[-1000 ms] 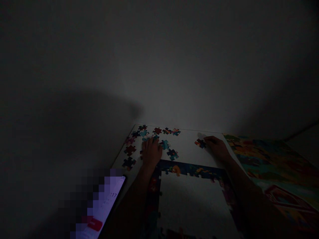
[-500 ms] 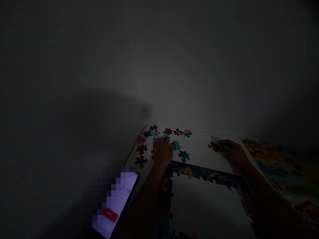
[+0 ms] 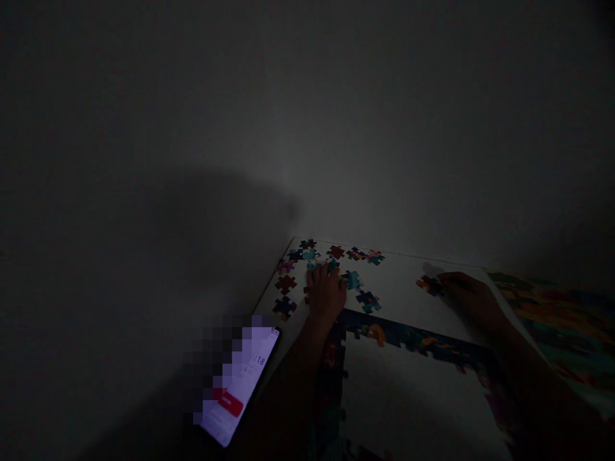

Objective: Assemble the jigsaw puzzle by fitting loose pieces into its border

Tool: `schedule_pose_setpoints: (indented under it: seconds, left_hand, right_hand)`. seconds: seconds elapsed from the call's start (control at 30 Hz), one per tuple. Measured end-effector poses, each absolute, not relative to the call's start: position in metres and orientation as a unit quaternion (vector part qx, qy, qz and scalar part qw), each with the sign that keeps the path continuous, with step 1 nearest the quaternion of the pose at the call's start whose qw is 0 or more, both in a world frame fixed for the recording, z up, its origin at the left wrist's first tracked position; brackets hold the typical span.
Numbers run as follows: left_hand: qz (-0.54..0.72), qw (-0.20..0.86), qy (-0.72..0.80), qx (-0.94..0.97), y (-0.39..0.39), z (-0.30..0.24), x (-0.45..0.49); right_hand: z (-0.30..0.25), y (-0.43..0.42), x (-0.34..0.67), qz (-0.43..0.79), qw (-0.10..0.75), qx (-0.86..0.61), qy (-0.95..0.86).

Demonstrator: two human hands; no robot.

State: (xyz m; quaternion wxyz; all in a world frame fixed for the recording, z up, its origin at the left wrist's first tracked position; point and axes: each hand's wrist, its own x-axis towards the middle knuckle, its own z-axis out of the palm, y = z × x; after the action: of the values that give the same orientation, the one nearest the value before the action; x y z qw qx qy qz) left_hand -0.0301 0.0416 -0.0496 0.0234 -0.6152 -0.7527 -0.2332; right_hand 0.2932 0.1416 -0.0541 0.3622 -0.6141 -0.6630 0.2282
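The room is very dim. My left hand (image 3: 325,293) lies flat, fingers spread, on several loose jigsaw pieces (image 3: 353,280) at the far left of a white board (image 3: 398,282). My right hand (image 3: 473,301) rests on the board's far right, its fingertips touching a dark loose piece (image 3: 429,285); whether it grips that piece I cannot make out. A joined strip of puzzle border (image 3: 408,339) runs across the board between my forearms, and another strip runs down the left side.
A lit phone (image 3: 240,384) lies on the floor left of the board. A colourful picture sheet (image 3: 557,320) lies to the right. A bare grey wall rises behind the board.
The view has swung left, so everything sits further right in the frame. Both hands stay on the same pieces.
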Motion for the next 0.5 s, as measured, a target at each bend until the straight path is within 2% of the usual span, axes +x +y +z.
schedule_pose_setpoints:
  seconds: [0.5]
  left_hand:
    - [-0.243, 0.012, -0.748, -0.617, 0.0402, -0.0438, -0.0294]
  right_hand:
    - [-0.0560, 0.1423, 0.2942, 0.239, 0.374, -0.606, -0.660]
